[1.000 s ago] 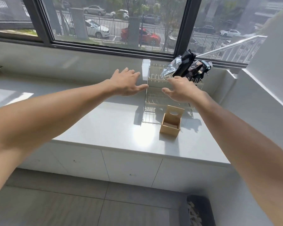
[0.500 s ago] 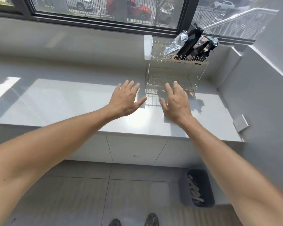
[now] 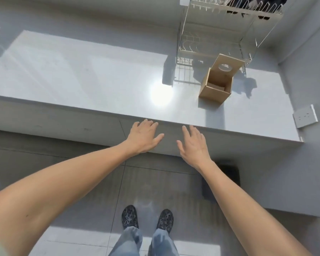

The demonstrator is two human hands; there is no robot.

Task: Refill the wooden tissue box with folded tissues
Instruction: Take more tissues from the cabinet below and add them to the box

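We see the bench (image 3: 81,74) running wide and pale across the view, with a wire rack (image 3: 216,43) standing at its far right end against the wall. Just in front of the rack sits the wooden tissue box (image 3: 213,89), its lid with the round hole tipped up and back, so the box stands open. Inside we make out only bare wood; no folded tissues show anywhere in view, so we judge the refill has not started beyond opening the box. Finding the tissues, loading them and closing the lid all seem to be left.

Both of our hands are empty. The left hand (image 3: 144,137) and the right hand (image 3: 192,145) hover near the bench's front edge, well apart from the box, palms down, fingers spread and relaxed. Whether the fingertips touch the edge we cannot tell.
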